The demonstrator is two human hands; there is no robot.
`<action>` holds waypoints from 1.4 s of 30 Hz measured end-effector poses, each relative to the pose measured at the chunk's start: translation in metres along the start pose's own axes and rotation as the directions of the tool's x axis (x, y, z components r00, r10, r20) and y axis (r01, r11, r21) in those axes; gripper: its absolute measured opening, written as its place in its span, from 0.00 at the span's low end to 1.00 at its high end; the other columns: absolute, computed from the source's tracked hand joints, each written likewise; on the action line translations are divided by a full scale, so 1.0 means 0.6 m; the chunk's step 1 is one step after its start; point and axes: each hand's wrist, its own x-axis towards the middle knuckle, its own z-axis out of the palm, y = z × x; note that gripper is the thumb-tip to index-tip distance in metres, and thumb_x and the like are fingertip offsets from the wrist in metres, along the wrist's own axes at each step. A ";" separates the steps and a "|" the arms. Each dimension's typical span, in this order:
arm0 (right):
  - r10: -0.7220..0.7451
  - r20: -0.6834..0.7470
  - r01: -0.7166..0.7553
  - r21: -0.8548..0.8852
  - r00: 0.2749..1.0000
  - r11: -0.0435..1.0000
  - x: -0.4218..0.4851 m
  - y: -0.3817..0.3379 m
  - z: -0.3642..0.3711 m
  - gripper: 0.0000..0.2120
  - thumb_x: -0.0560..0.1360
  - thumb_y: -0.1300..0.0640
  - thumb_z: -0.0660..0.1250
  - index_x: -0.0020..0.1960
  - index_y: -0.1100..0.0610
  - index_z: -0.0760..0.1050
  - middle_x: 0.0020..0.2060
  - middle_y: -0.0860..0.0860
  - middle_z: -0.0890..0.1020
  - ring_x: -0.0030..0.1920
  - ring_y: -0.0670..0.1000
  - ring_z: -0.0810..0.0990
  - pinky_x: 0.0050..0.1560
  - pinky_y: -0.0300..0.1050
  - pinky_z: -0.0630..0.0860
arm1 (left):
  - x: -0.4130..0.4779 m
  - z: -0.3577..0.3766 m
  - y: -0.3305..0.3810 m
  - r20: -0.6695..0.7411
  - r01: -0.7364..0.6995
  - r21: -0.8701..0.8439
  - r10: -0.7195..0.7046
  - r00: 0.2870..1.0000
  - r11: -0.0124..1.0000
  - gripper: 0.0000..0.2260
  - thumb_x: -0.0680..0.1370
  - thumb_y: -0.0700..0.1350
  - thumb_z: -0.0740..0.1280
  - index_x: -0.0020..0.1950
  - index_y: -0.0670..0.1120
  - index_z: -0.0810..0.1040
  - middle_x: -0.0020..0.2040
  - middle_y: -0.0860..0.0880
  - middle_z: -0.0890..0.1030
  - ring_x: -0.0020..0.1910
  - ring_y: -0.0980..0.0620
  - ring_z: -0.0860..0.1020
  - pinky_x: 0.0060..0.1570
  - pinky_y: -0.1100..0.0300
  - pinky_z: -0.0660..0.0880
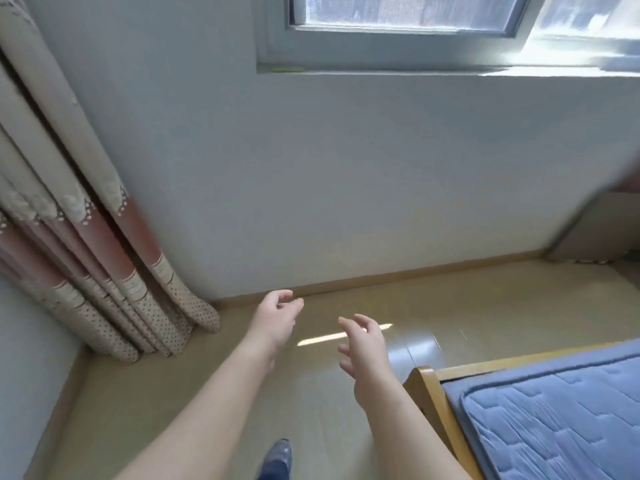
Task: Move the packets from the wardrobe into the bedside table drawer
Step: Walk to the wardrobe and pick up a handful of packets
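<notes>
Bedroom floor [138,410] by wall [311,185] | left hand [277,317] loose, empty | right hand [363,344] loose, empty

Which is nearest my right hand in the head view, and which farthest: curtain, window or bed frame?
1. Bed frame, just right of the right hand.
2. Curtain, left corner.
3. Window, high on the wall.

Bare forearms [207,393], dark blue shoe [278,452]
</notes>
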 end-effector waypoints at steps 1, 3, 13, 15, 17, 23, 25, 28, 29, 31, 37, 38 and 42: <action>-0.004 -0.016 0.004 0.021 1.000 1.000 0.032 -0.028 0.013 0.20 0.78 0.54 0.63 0.69 0.52 0.65 0.56 0.49 0.72 0.57 0.53 0.75 0.55 0.47 0.71 | 0.040 0.005 0.028 0.020 -0.013 0.014 0.013 1.000 1.000 0.14 0.80 0.46 0.61 0.66 0.47 0.70 0.55 0.51 0.73 0.50 0.51 0.75 0.52 0.58 0.69; -0.012 -0.046 0.015 0.065 0.999 0.998 0.092 -0.081 0.031 0.20 0.78 0.53 0.63 0.69 0.51 0.65 0.57 0.49 0.72 0.58 0.53 0.74 0.55 0.47 0.71 | 0.115 0.022 0.079 0.052 -0.042 0.035 0.040 0.998 0.999 0.14 0.80 0.46 0.61 0.66 0.47 0.71 0.54 0.52 0.73 0.50 0.51 0.75 0.51 0.58 0.69; 0.069 -0.212 -0.023 0.213 0.975 0.977 0.353 -0.232 -0.041 0.20 0.78 0.52 0.63 0.69 0.50 0.65 0.54 0.46 0.74 0.49 0.51 0.75 0.55 0.48 0.72 | 0.372 0.237 0.225 0.296 -0.042 0.158 -0.006 0.955 0.987 0.13 0.80 0.48 0.61 0.65 0.49 0.71 0.57 0.54 0.73 0.52 0.51 0.76 0.52 0.57 0.72; 0.044 -0.244 0.016 0.239 0.969 0.971 0.415 -0.275 -0.080 0.20 0.78 0.53 0.63 0.68 0.52 0.65 0.58 0.48 0.73 0.53 0.52 0.75 0.57 0.49 0.72 | 0.422 0.294 0.260 0.304 -0.062 0.162 0.009 0.952 0.985 0.13 0.81 0.48 0.61 0.65 0.49 0.70 0.57 0.54 0.73 0.51 0.51 0.76 0.43 0.61 0.72; 0.034 -0.273 0.041 0.263 0.961 0.964 0.470 -0.321 -0.120 0.19 0.78 0.54 0.63 0.68 0.52 0.65 0.55 0.48 0.74 0.52 0.53 0.75 0.58 0.50 0.72 | 0.462 0.347 0.298 0.308 -0.070 0.170 0.014 0.951 0.983 0.13 0.81 0.48 0.61 0.65 0.49 0.70 0.58 0.53 0.73 0.50 0.52 0.76 0.40 0.64 0.70; 0.010 -0.322 0.094 0.306 0.947 0.947 0.576 -0.420 -0.223 0.21 0.78 0.53 0.63 0.69 0.52 0.64 0.58 0.47 0.72 0.57 0.52 0.75 0.62 0.50 0.72 | 0.545 0.504 0.384 0.383 -0.124 0.205 0.037 0.923 0.971 0.12 0.81 0.48 0.60 0.64 0.49 0.71 0.53 0.56 0.73 0.50 0.51 0.76 0.41 0.63 0.70; 0.031 -0.364 0.097 0.329 0.931 0.939 0.601 -0.435 -0.265 0.21 0.78 0.53 0.63 0.70 0.51 0.64 0.58 0.46 0.71 0.57 0.52 0.74 0.61 0.50 0.72 | 0.563 0.567 0.402 0.439 -0.144 0.236 0.027 0.898 0.961 0.13 0.81 0.48 0.61 0.64 0.50 0.71 0.56 0.55 0.74 0.49 0.52 0.76 0.40 0.63 0.70; 0.083 -0.454 0.111 0.384 0.887 0.917 0.640 -0.449 -0.339 0.21 0.78 0.53 0.62 0.70 0.51 0.64 0.58 0.46 0.71 0.58 0.52 0.74 0.61 0.49 0.71 | 0.587 0.672 0.421 0.541 -0.177 0.272 0.002 0.841 0.946 0.13 0.80 0.49 0.61 0.64 0.50 0.71 0.59 0.54 0.74 0.47 0.54 0.77 0.39 0.64 0.71; 0.104 -0.487 0.117 0.402 0.867 0.908 0.653 -0.454 -0.364 0.21 0.78 0.53 0.62 0.70 0.51 0.64 0.58 0.46 0.71 0.59 0.52 0.74 0.61 0.50 0.71 | 0.594 0.709 0.428 0.578 -0.193 0.280 -0.005 0.816 0.940 0.13 0.80 0.48 0.61 0.64 0.50 0.71 0.59 0.54 0.74 0.46 0.55 0.77 0.39 0.64 0.71; 0.138 -0.554 0.142 0.432 0.821 0.891 0.682 -0.465 -0.416 0.21 0.78 0.53 0.62 0.70 0.51 0.64 0.61 0.46 0.70 0.60 0.53 0.73 0.63 0.51 0.71 | 0.608 0.785 0.444 0.647 -0.229 0.298 -0.019 0.762 0.927 0.13 0.80 0.48 0.61 0.64 0.50 0.71 0.58 0.54 0.74 0.47 0.54 0.77 0.40 0.64 0.71; 0.235 -0.692 0.224 0.505 0.683 0.834 0.793 -0.528 -0.560 0.21 0.78 0.52 0.62 0.70 0.50 0.64 0.59 0.46 0.71 0.57 0.52 0.74 0.61 0.49 0.71 | 0.664 1.011 0.505 0.820 -0.356 0.316 -0.065 0.569 0.880 0.14 0.80 0.48 0.61 0.66 0.50 0.71 0.57 0.52 0.75 0.51 0.52 0.77 0.47 0.59 0.71; 0.248 -0.706 0.238 0.513 0.663 0.825 0.813 -0.544 -0.584 0.21 0.78 0.52 0.62 0.70 0.50 0.64 0.59 0.45 0.71 0.56 0.51 0.74 0.61 0.49 0.71 | 0.676 1.049 0.519 0.837 -0.375 0.317 -0.072 0.542 0.871 0.14 0.80 0.48 0.61 0.66 0.50 0.71 0.58 0.52 0.75 0.52 0.52 0.77 0.49 0.59 0.70; 0.297 -0.745 0.300 0.551 0.598 0.779 0.882 -0.611 -0.672 0.21 0.78 0.52 0.62 0.69 0.50 0.64 0.51 0.43 0.73 0.51 0.49 0.75 0.58 0.47 0.72 | 0.717 1.191 0.571 0.895 -0.454 0.316 -0.102 0.435 0.833 0.15 0.79 0.49 0.61 0.66 0.51 0.71 0.58 0.53 0.76 0.56 0.51 0.77 0.55 0.58 0.71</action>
